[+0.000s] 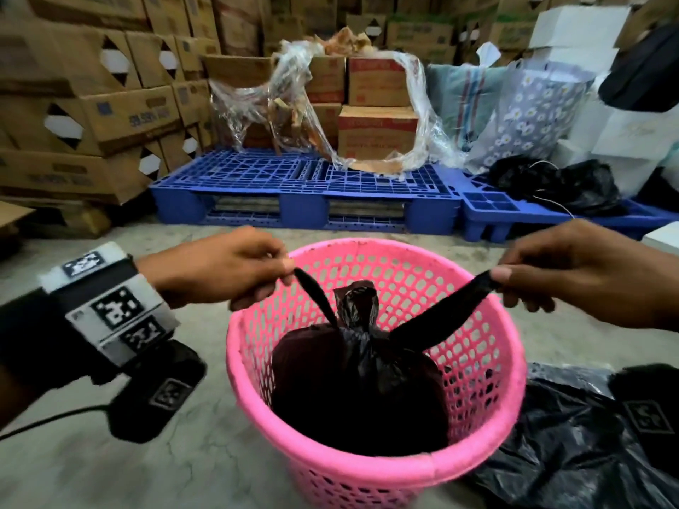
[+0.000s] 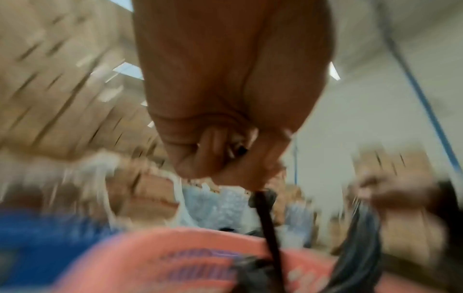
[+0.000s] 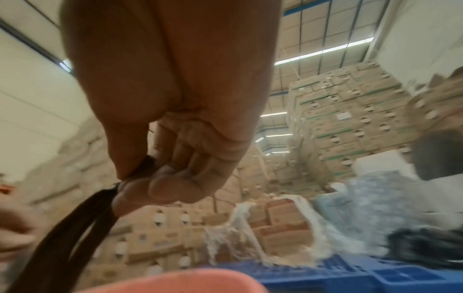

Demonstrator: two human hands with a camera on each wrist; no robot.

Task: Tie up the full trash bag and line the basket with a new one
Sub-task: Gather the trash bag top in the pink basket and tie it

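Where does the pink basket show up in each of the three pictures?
Head view: pink basket fills the lower centre, with the black bag inside.
Left wrist view: blurred, along the bottom edge.
Right wrist view: only a rim strip at the bottom centre.
Shared landmark: the blue pallet behind it.

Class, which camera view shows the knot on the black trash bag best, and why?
The head view: the knot sits sharp and whole inside the pink basket, between the two strips that the left hand and right hand pull apart. Both wrist views show only a pinched strip, blurred, no knot.
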